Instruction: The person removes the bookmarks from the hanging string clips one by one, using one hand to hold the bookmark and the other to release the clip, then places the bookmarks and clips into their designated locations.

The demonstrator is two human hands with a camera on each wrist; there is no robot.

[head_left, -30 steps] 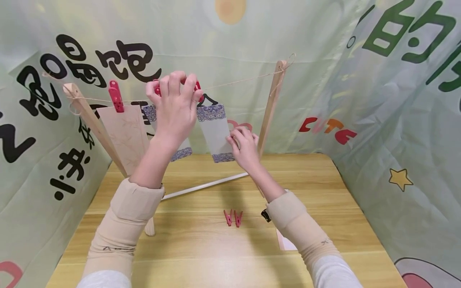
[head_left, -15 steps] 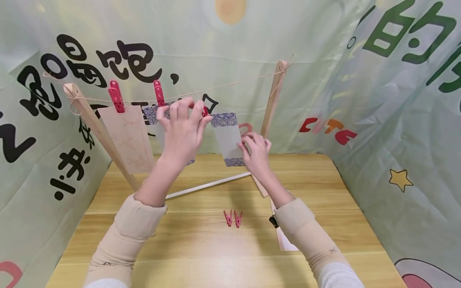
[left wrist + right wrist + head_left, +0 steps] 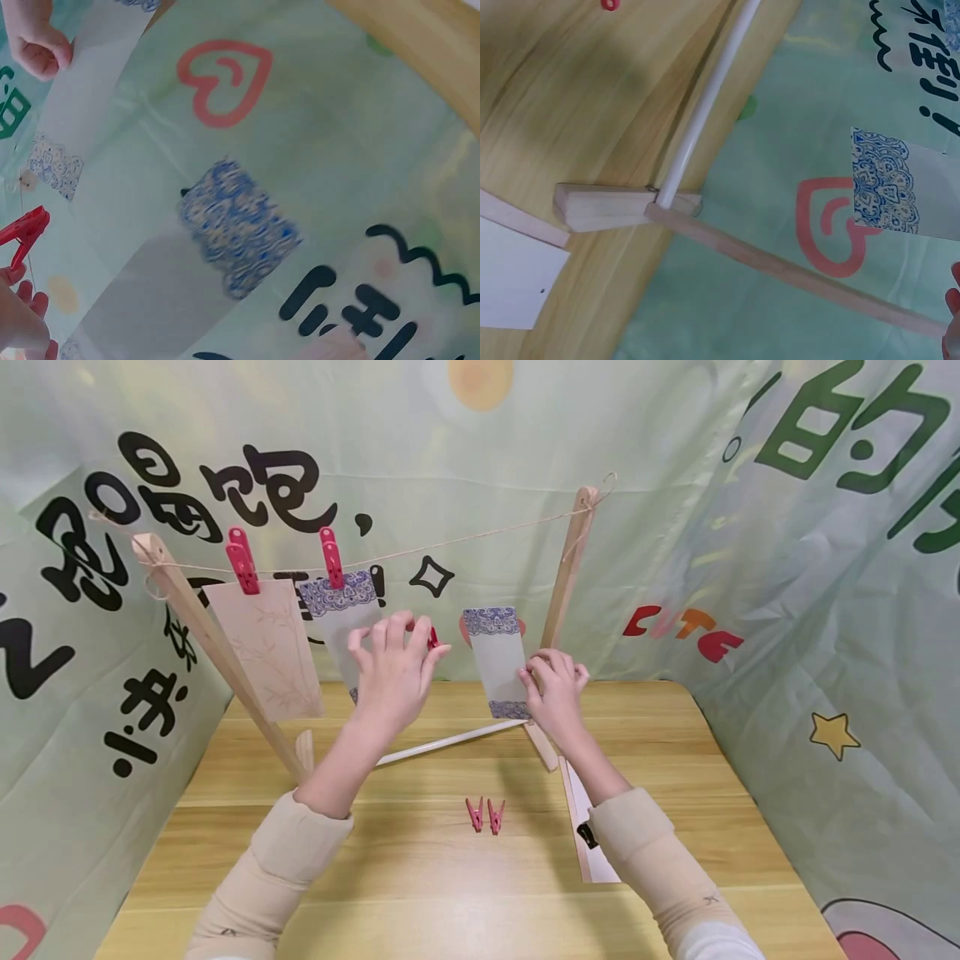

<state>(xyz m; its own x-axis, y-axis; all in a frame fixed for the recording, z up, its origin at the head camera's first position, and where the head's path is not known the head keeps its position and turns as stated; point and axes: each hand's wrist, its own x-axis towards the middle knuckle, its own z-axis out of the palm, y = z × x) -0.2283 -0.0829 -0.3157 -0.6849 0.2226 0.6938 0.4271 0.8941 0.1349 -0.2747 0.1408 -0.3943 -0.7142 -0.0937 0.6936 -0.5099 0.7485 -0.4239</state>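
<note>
My right hand pinches the right edge of a white card with blue lace-patterned ends, held apart from the string. To its left, my left hand holds a red clothespin, mostly hidden by the fingers in the head view. Behind the left hand, a matching blue-patterned card hangs from the string under a red clothespin. A pale card with a faint plant print hangs further left under another red clothespin.
Two wooden posts carry the string, and a white rod runs between their bases. Two pink-red clothespins lie on the wooden table. Beside the right forearm lies another white card. Printed fabric surrounds the table.
My left hand has come down from the string with the clothespin, uncovering the second hanging card and its clothespin. My right hand has carried its card right and slightly down.
</note>
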